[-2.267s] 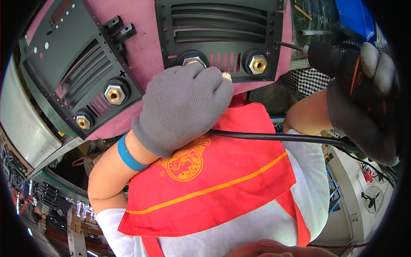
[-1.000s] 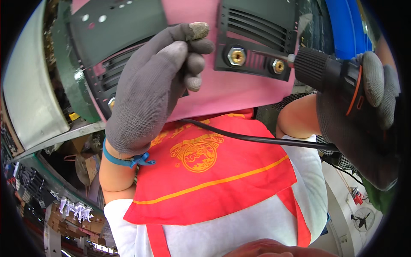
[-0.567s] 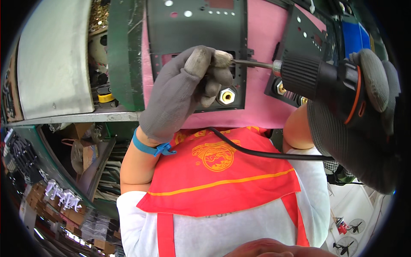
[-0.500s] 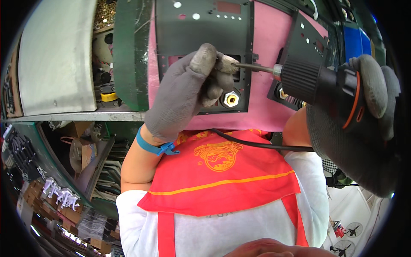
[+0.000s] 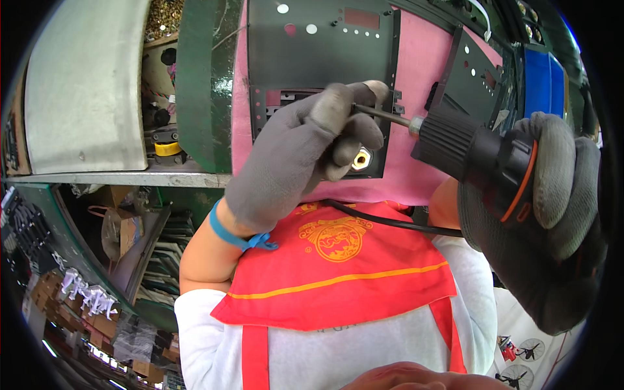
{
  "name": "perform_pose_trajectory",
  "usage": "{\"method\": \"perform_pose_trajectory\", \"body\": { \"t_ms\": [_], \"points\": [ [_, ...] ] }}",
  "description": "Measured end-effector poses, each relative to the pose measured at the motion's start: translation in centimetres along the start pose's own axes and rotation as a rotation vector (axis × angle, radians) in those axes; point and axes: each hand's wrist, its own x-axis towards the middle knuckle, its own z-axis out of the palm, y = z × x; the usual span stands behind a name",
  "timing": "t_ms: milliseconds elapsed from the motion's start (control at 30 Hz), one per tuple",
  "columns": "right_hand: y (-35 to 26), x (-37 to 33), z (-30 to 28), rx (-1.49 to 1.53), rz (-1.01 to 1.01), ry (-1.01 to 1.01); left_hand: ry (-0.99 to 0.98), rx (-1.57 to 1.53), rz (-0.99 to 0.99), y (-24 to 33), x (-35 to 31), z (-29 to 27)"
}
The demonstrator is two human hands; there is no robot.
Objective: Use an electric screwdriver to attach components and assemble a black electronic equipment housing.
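Note:
My right hand [image 5: 546,221], in a grey glove, grips a black electric screwdriver [image 5: 474,153] with an orange ring; its thin bit points left. My left hand [image 5: 299,156], also in a grey glove, rests on a dark grey metal front panel [image 5: 318,58], and its fingertips pinch the tip of the bit against the panel. A brass socket [image 5: 361,159] sticks out of the panel just below my fingers. The panel lies on a pink mat [image 5: 416,71].
A second dark panel [image 5: 478,78] lies at the right on the mat, with a blue bin [image 5: 541,81] beyond. A green bench edge [image 5: 201,84] and a grey metal housing [image 5: 84,84] stand at left. The tool's black cable [image 5: 390,222] crosses my red apron.
The view swung so the panel now sits in the centre. My left hand went from lying flat on the panel to pinching the bit's tip, and the screwdriver came in closer from the right.

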Motion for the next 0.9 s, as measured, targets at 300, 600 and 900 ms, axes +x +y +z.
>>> {"method": "perform_pose_trajectory", "body": {
  "t_ms": [300,600,900],
  "points": [
    [3.7,-1.8,-1.2,-0.046,0.109,0.079,0.082,2.068,0.696,-3.0,-4.3,-3.9],
    [4.4,-4.2,-4.4,-0.063,0.198,0.123,-0.103,2.091,0.77,-2.4,-4.8,-3.6],
    [5.5,-5.5,-4.8,-0.067,0.28,0.156,-0.048,2.067,0.743,-2.9,-3.8,-4.2]
  ]
}}
